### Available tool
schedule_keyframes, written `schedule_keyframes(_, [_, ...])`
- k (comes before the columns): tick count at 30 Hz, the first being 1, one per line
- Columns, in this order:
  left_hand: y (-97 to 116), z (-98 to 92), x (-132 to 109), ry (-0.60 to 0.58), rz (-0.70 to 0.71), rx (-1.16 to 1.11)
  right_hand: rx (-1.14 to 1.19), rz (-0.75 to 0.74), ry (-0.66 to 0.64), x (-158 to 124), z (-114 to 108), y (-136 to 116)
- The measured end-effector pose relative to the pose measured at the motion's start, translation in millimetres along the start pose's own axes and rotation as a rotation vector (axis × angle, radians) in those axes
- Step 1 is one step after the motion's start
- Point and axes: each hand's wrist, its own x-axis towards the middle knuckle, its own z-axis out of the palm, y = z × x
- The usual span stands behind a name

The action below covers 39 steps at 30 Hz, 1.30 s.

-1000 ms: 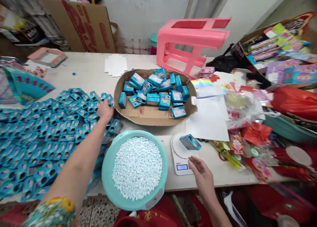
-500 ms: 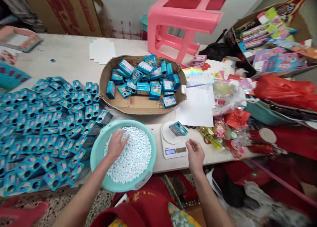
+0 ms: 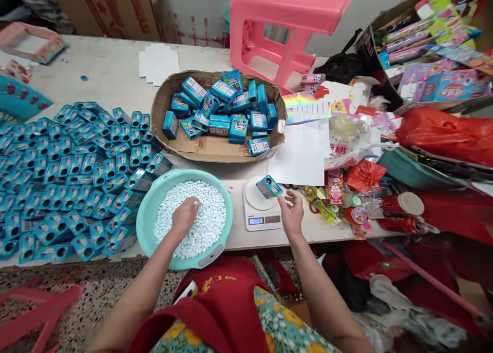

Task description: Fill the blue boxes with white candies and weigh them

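My left hand point(image 3: 185, 217) is closed in a pinch over small pale candies point(image 3: 204, 224) in a round mint-green basin point(image 3: 144, 224); a bit of white shows at its fingertips. My right hand point(image 3: 291, 212) has its fingers apart, beside a small blue box point(image 3: 269, 187), and holds nothing. That box rests tilted on the round plate of a white scale point(image 3: 248, 209), whose display is lit.
Many blue boxes with round holes point(image 3: 71, 194) crowd the table's left side. Behind the basin, a cardboard tray point(image 3: 192, 150) holds more blue boxes. A pink stool point(image 3: 285, 9) lies at the back. White paper point(image 3: 302, 160), packets and a red bag point(image 3: 447, 135) fill the right.
My left hand's fingers have closed among the candies. My right hand has come nearer to the box on the scale. The whole view has shifted slightly.
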Motion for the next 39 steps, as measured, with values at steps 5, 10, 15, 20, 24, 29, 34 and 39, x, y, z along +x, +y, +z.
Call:
schedule_keyframes(5, [-8.7, -14.2, -3.3, -0.014, -0.281, -0.614, -0.082, -0.098, -0.063, 10.3, 9.1, 1.1])
schedule_keyframes(10, [0.2, -15.2, -17.6, -0.036, -0.307, -0.423, -0.157, -0.197, -0.106, 20.4, 20.8, 16.1])
schedule_keyframes(15, [7.8, -12.4, -25.7, 0.06, -0.07, 0.176, -0.143, -0.185, -0.14, 30.7, 28.1, 27.8])
schedule_keyframes(20, [3.3, -12.0, -25.9, 0.075, -0.068, 0.158, -0.111, -0.173, -0.163, 32.6, 25.7, 24.7])
schedule_keyframes(24, [12.8, -23.9, -31.6, 0.097, -0.058, -0.023, -0.144, -0.202, -0.179, 28.4, 18.8, 5.4])
schedule_keyframes(29, [73.6, -57.9, -51.8, 0.313, 0.075, -0.418, -0.108, -0.457, -0.345, -2.3, 19.1, -47.9])
schedule_keyframes(34, [125.6, -73.9, -59.1, 0.386, 0.421, -0.4, -0.007, -0.568, -0.634, -46.5, 45.9, -88.1])
schedule_keyframes(39, [95.6, -68.8, -56.9, 0.347, 0.353, -0.336, 0.021, -0.549, -0.721, -60.7, 70.2, -93.5])
